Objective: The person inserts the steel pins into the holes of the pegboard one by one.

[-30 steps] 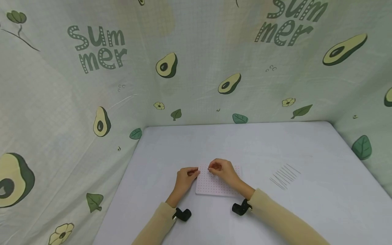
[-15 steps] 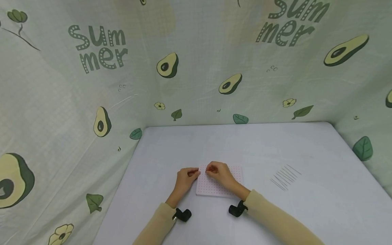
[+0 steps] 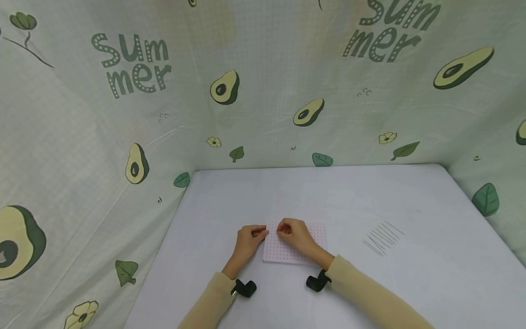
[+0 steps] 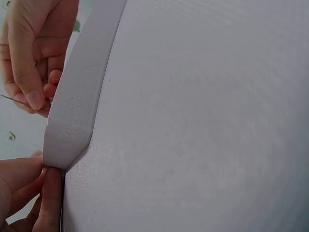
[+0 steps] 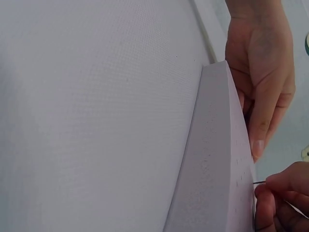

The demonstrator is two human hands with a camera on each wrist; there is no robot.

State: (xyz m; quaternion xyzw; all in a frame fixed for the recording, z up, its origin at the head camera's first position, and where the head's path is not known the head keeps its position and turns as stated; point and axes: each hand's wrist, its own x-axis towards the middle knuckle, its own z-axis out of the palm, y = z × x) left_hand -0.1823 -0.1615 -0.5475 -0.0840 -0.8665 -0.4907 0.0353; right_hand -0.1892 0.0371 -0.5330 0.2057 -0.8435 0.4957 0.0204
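A flat board point(image 3: 283, 251) with a grid of pink dots lies on the white table; in the right wrist view its thick pale side point(image 5: 207, 145) shows. My left hand point(image 3: 247, 240) grips the board's left edge, thumb and fingers against it near a corner in the left wrist view. Over the board's upper left part, my right hand point(image 3: 297, 234) pinches a thin metal needle point(image 4: 10, 99) between thumb and index finger. In the right wrist view the needle point(image 5: 259, 182) points at the dotted face. Whether its tip sits in a hole I cannot tell.
Several thin needles point(image 3: 383, 238) lie side by side in a slanted row on the table point(image 3: 349, 192), right of the board. A pale curtain point(image 3: 263, 82) printed with avocados and leaves hangs behind and at both sides. Small black cameras sit on both wrists.
My right hand has moved slightly left and toward me over the board, then stayed nearly still. The left hand keeps its place at the edge.
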